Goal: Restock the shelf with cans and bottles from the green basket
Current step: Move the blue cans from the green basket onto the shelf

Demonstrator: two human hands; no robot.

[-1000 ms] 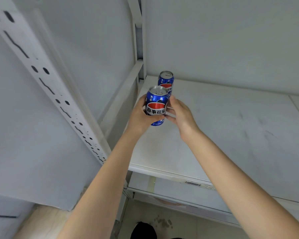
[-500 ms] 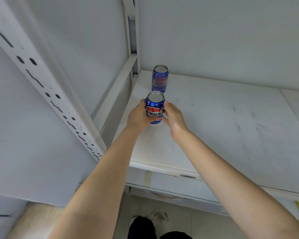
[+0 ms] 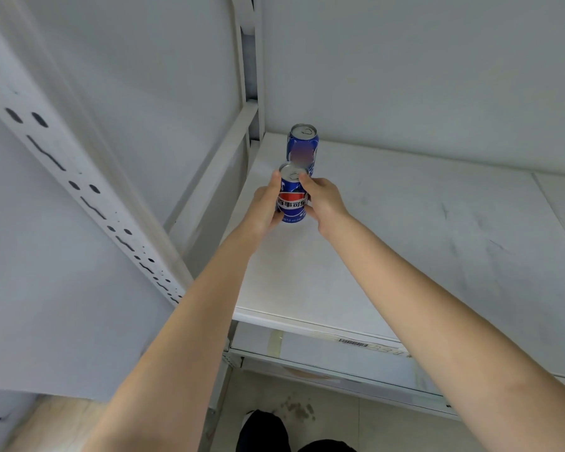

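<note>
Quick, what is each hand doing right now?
Left hand: closed around the front blue can, gripping its left side.
Right hand: closed on the same can's right side.

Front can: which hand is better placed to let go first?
Right, probably. The right hand only pinches the front can near its rim; the left hand wraps its side, steadying it.

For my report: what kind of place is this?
Probably a shop or stockroom: white metal shelf with barcode label, perforated upright, and a soda can standing on it.
</note>
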